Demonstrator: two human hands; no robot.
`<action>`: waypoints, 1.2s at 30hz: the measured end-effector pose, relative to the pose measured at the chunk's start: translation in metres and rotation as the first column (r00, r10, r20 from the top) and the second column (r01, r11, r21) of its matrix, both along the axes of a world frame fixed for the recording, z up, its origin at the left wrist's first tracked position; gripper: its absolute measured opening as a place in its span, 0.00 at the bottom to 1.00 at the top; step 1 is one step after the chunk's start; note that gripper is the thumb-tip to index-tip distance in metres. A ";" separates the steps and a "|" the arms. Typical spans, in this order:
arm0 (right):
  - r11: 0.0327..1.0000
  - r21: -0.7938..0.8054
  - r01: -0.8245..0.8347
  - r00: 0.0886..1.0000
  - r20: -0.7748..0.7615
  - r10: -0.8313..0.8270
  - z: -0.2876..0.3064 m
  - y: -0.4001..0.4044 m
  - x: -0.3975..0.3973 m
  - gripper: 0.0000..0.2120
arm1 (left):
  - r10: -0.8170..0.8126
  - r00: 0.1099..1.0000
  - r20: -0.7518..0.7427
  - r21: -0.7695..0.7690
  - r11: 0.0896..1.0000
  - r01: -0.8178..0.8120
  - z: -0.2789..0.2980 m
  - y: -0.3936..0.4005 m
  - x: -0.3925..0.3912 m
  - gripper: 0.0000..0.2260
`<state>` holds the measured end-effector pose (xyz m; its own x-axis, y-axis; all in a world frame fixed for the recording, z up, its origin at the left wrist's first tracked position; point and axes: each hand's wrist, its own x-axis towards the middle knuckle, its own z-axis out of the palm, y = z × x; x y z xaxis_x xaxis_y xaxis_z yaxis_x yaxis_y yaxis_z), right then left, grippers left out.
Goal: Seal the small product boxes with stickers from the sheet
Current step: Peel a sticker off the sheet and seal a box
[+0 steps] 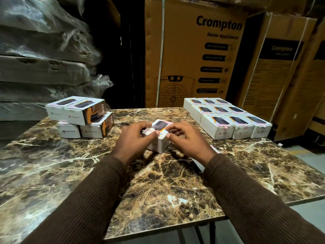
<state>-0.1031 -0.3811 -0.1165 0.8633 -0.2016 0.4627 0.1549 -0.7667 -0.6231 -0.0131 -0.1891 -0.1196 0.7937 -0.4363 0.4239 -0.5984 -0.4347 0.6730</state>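
Head view: your two hands meet over one small white product box [159, 136] standing on the marbled worktop [167, 182], near its middle. Your left hand [133, 140] curls round the box's left side, fingers [146, 125] hooked over the top left edge and thumb pressed against the near top edge. Your right hand [186, 138] comes in from the right with its fingers bent, the thumb tip and forefinger pinching at the box's near right top corner; whether a sticker sits between them you cannot tell, as the spot is too small and partly covered. Both brown ribbed sleeves [84, 199] run back toward you.

Just behind your right wrist, a pale strip with pink marks [215, 148] lies on the worktop, mostly hidden by the hand; it may be the sticker sheet, though that is not clear.

At the far left, a loose stack of four boxes [80, 117] lies in two layers, some showing an orange and black side. At the far right, nine boxes [226, 117] stand in a neat three-by-three block, touching one another, the nearest row showing small pink tabs at the top front edge.

Beyond the worktop rise large brown cartons [193, 55] printed "Crompton Home Appliances", and at far left, plastic-wrapped flat packs [40, 55] are piled up.
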 end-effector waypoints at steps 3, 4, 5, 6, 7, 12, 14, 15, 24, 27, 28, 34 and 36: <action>0.997 -0.060 0.058 0.998 0.009 -0.058 0.010 -0.006 0.012 0.07 | 0.004 0.992 0.129 0.059 0.998 -0.011 -0.001 -0.004 -0.001 0.31; 0.993 -0.094 0.070 0.998 0.008 -0.070 0.015 -0.008 0.018 0.08 | 0.002 0.983 0.181 0.081 0.997 -0.017 -0.002 -0.005 -0.002 0.33; 0.991 -0.116 0.066 0.998 -0.002 -0.067 0.021 -0.009 0.025 0.10 | -0.001 0.974 0.228 0.102 0.995 -0.023 -0.002 -0.006 -0.002 0.34; 0.992 -0.121 0.042 0.999 -0.021 -0.045 0.028 -0.011 0.031 0.12 | -0.001 0.966 0.257 0.121 0.992 -0.031 -0.002 -0.007 -0.003 0.35; 0.993 -0.117 0.005 0.998 -0.057 -0.012 0.034 -0.011 0.038 0.15 | -0.001 0.961 0.276 0.138 0.990 -0.039 -0.002 -0.007 -0.003 0.36; 0.979 -0.066 -0.191 0.929 -0.335 0.158 0.048 -0.006 0.063 0.17 | 0.006 0.954 0.301 0.168 0.984 -0.059 -0.004 -0.007 -0.002 0.34; 0.972 -0.144 -0.186 0.930 -0.345 0.127 0.048 -0.006 0.065 0.15 | 0.035 0.949 0.312 0.148 0.985 -0.085 -0.001 -0.005 -0.002 0.31; 0.967 -0.186 -0.174 0.942 -0.319 0.108 0.048 -0.007 0.064 0.13 | 0.060 0.945 0.322 0.138 0.984 -0.109 0.000 -0.003 0.000 0.30; 0.966 -0.240 -0.100 0.986 -0.155 0.063 0.029 -0.021 0.019 0.13 | 0.261 0.947 0.186 0.076 0.958 -0.278 0.002 0.007 0.008 0.22; 0.973 -0.193 -0.123 0.987 -0.127 0.099 0.024 -0.023 0.005 0.13 | 0.209 0.976 0.060 0.009 0.978 -0.210 0.000 0.004 0.009 0.15; 0.974 -0.182 -0.132 0.987 -0.115 0.112 0.023 -0.024 0.001 0.12 | 0.191 0.981 0.036 -0.010 0.982 -0.190 0.000 0.003 0.007 0.14; 0.989 -0.089 -0.122 0.991 -0.070 0.116 0.005 -0.038 -0.001 0.12 | 0.002 0.995 -0.099 -0.169 0.985 -0.018 -0.003 -0.001 0.003 0.06; 0.992 -0.047 -0.120 0.991 -0.064 0.117 0.001 -0.039 -0.003 0.13 | -0.041 0.990 -0.138 -0.164 0.986 0.018 -0.004 -0.003 0.001 0.09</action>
